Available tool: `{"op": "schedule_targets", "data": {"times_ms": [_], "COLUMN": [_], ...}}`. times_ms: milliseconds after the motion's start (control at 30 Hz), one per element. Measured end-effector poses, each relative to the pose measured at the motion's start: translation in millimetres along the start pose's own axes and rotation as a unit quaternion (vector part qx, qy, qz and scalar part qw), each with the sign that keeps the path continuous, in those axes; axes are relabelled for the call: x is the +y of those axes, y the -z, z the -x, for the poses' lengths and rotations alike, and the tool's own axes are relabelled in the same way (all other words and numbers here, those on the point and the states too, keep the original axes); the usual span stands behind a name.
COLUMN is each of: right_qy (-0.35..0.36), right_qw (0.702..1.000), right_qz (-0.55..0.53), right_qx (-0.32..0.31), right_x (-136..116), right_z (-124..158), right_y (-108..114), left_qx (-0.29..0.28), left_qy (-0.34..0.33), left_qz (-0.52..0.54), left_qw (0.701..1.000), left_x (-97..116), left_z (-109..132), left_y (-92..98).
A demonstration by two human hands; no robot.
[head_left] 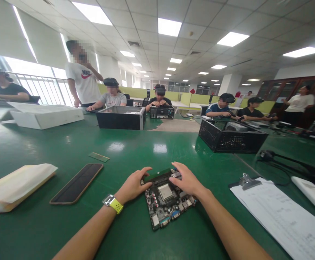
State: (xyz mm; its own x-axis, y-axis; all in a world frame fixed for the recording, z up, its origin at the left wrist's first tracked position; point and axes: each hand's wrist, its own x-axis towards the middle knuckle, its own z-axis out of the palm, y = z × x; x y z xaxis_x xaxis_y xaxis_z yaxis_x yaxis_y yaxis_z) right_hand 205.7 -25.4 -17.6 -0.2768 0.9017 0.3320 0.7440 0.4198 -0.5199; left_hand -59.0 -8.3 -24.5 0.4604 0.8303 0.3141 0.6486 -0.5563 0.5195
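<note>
Dark motherboard lies apparently flat on the green table.

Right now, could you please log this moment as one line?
left hand: at motherboard, left side | right hand: at its right side | smartphone: on green table

Readable lettering: the brand name "NIKE", in dark capitals, stands across the chest of the white T-shirt worn by the standing person at the far left side of the table. A red swoosh sits directly below the letters. Printed lines on the paper sheets in the clipboard are too blurred to read. Markings on the circuit board are too small to read.
</note>
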Motion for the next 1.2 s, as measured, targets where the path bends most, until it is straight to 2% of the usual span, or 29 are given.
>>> {"op": "schedule_targets", "data": {"times_ms": [67, 167, 267, 367, 500, 667, 967, 1200], "right_qy": [-0.006, -0.009, -0.033, -0.066, -0.115, -0.129, -0.07, -0.075], "right_qw": [1.0, 0.998, 0.997, 0.995, 0.988, 0.977, 0.992, 0.996], "right_qz": [0.002, 0.013, 0.039, 0.061, 0.103, 0.168, 0.102, 0.052], "right_qx": [-0.024, -0.056, -0.06, -0.034, -0.022, -0.035, -0.001, 0.007], "right_x": [14, 15, 5, -7, -20, -33, -30, -26], "right_z": [-3, -3, 0, 3, 8, 16, 20, 18], "right_y": [-3, -2, 1, 3, 2, 5, -4, -8], "left_qx": [-0.006, -0.014, -0.01, -0.013, -0.041, -0.066, -0.033, -0.025], "left_qy": [-0.001, 0.001, -0.004, -0.02, -0.037, -0.056, -0.037, -0.049], "left_qz": [0.022, 0.047, 0.061, 0.072, 0.076, 0.068, -0.007, -0.002], "left_qw": [1.0, 0.999, 0.998, 0.997, 0.996, 0.994, 0.999, 0.999], "left_x": [0, 2, 3, 3, 3, 9, 6, 5], "left_z": [-1, -2, -3, -3, -2, 2, 1, 2], "left_y": [0.4, 1.6, 3.2, 5.5, 10.3, 13.0, 7.3, 7.6]}}
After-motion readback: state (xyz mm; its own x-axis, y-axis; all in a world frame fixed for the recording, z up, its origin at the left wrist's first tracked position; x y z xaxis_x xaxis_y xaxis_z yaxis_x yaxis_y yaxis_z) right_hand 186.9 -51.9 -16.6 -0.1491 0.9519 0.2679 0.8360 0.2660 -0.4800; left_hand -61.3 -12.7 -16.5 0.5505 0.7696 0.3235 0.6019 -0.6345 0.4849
